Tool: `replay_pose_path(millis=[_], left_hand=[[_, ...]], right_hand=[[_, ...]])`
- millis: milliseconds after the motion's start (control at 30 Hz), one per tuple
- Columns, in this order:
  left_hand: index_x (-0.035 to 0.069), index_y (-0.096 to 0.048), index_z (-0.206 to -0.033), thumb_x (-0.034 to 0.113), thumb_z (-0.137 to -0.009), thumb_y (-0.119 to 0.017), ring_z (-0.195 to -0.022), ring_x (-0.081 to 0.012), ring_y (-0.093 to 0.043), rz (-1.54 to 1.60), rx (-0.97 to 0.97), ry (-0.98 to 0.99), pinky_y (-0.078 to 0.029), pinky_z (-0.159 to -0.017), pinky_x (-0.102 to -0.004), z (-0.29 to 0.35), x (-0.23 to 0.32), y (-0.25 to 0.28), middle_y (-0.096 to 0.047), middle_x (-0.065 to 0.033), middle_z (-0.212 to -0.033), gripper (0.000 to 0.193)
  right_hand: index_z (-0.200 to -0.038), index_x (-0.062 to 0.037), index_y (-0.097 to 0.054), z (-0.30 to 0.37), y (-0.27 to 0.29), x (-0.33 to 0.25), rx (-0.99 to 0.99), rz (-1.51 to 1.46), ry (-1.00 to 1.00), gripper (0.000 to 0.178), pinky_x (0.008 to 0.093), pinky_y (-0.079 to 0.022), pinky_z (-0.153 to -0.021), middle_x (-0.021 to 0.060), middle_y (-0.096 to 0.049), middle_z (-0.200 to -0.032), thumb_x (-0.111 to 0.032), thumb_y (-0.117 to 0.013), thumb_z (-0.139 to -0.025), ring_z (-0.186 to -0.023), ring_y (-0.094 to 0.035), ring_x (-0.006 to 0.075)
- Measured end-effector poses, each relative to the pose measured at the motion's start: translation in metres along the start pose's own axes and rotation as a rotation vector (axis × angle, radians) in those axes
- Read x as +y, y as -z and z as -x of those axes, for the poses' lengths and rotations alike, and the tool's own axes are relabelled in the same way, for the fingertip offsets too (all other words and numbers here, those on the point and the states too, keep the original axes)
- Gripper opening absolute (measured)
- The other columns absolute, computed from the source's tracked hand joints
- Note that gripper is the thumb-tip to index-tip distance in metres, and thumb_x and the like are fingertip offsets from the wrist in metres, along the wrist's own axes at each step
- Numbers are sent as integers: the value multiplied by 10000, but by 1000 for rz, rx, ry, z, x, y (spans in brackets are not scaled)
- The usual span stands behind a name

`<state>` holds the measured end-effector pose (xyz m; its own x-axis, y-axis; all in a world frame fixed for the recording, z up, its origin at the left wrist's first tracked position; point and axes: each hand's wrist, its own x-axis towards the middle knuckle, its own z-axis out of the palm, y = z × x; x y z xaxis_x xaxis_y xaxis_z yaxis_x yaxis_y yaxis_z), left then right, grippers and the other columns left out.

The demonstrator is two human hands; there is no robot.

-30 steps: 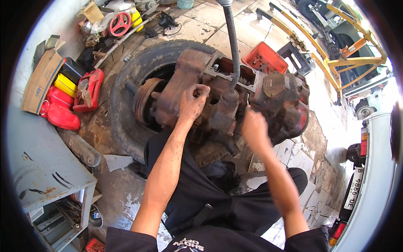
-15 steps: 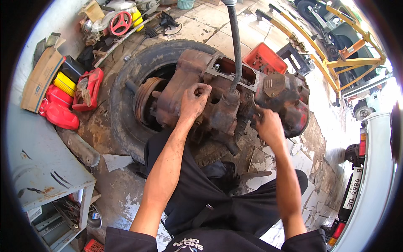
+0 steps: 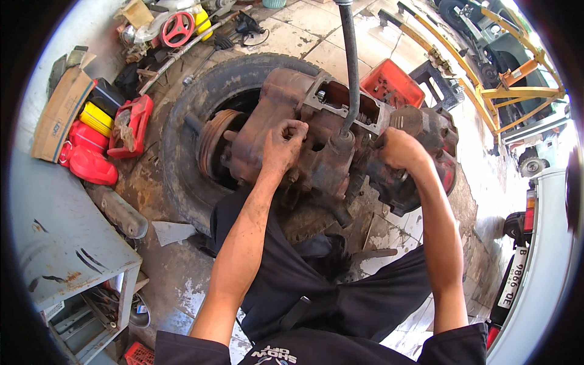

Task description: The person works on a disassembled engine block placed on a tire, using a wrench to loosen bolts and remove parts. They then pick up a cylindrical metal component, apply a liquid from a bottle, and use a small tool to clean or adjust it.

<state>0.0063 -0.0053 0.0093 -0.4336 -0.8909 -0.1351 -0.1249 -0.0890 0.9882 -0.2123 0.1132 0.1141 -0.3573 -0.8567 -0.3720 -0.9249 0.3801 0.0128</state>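
Note:
A rusty brown gearbox [image 3: 277, 100] rests on a large tyre [image 3: 182, 100] before me, its rectangular top opening showing internal parts. From its side housing rises a long dark lever [image 3: 351, 67]. My left hand [image 3: 285, 145] is over the near side of the casing, thumb and fingertips pinched together; whatever they hold is too small to make out. Closed, my right hand [image 3: 401, 150] is at the gearbox's right end, by the dark rounded housing [image 3: 435, 137]. Its fingers curl out of sight, hiding anything in them. A grooved pulley-like wheel [image 3: 216, 143] protrudes at the left.
Beyond the gearbox stand a red crate [image 3: 392, 82] with small parts and a black crate [image 3: 444, 85]. A yellow metal frame [image 3: 517, 93] is at far right, near a pale vehicle [image 3: 544, 255]. A grey metal bench [image 3: 79, 237] and red containers [image 3: 91, 164] are on the left.
My right hand has moved away from me and slightly right, from beside the lever's base to the gearbox's right end. My left hand stays pinched at about the same spot.

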Motion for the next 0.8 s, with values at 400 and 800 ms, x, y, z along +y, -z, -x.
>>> replay_pose_path(millis=[400,800], left_hand=[[27,-691,-970,264,-879,-686,-634,-69,-556,37,-9,-58,-443,-580,-224,1,-8,2,-639,-18,-767,254],[7,-686,-946,273,-863,-690,-703,-100,-592,78,6,13,-462,-660,-260,-1,1,-3,-655,-31,-752,279]], right_hand=[[-1430,54,-332,64,-129,-70,306,-136,-329,667,433,-564,-668,251,-663,-825,-70,-584,-825,-768,-685,361],[-1070,-11,-668,53,-30,-2,222,-234,-101,299,468,-508,-815,273,-655,-932,-158,-658,-811,-925,-628,421]])
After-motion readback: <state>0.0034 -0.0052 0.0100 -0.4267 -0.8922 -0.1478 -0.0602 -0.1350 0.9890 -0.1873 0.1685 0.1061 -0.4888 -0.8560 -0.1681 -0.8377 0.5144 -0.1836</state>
